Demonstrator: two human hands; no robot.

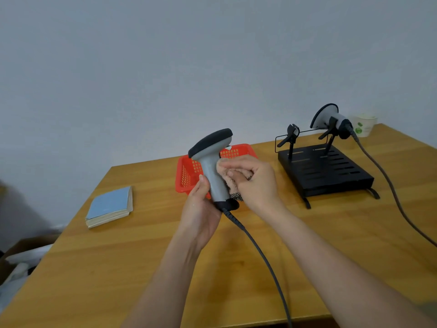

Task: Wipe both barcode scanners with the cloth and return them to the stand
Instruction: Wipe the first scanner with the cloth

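2 bare forearms come into view from the bottom edge, with no sleeve, cuff or glove showing on either. The left hand (201,209) and the right hand (254,179) are both uncovered: no ring, watch, strap or bracelet shows at the fingers or the wrists. The fingernails that show are short and unpainted. No marking or clothing shows anywhere along the arms up to the picture's edge.
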